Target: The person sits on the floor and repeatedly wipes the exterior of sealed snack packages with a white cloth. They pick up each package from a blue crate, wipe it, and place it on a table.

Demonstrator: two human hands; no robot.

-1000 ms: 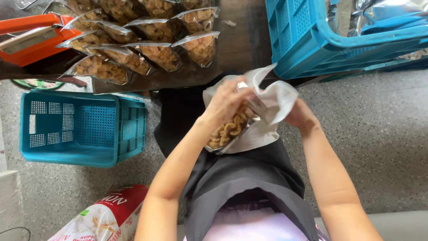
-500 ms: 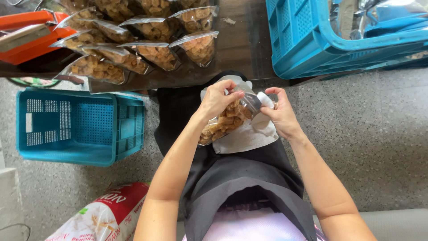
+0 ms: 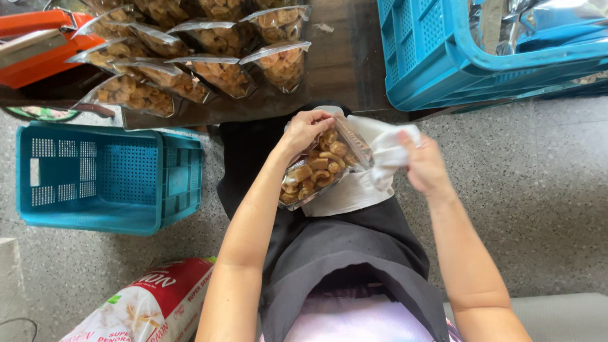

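Observation:
My left hand (image 3: 306, 129) grips the top of a clear bag of brown fried snacks (image 3: 316, 170) held over my lap. My right hand (image 3: 423, 163) holds a white cloth (image 3: 384, 147) against the bag's right side, near its silver sealed edge. More of the white cloth lies spread under the bag on my dark apron (image 3: 354, 247).
Several filled snack bags (image 3: 190, 60) lie in rows on the dark wooden table (image 3: 345, 66) ahead. A blue crate (image 3: 443, 57) with silver bags stands at the right, another blue crate (image 3: 107, 177) on the floor at left. An orange sealer (image 3: 38, 47) sits far left; a printed sack (image 3: 149, 307) lies below.
The cloth was bunched over the bag a second ago. My right hand has since drawn to the right with the cloth, leaving the bag's front uncovered in my left hand.

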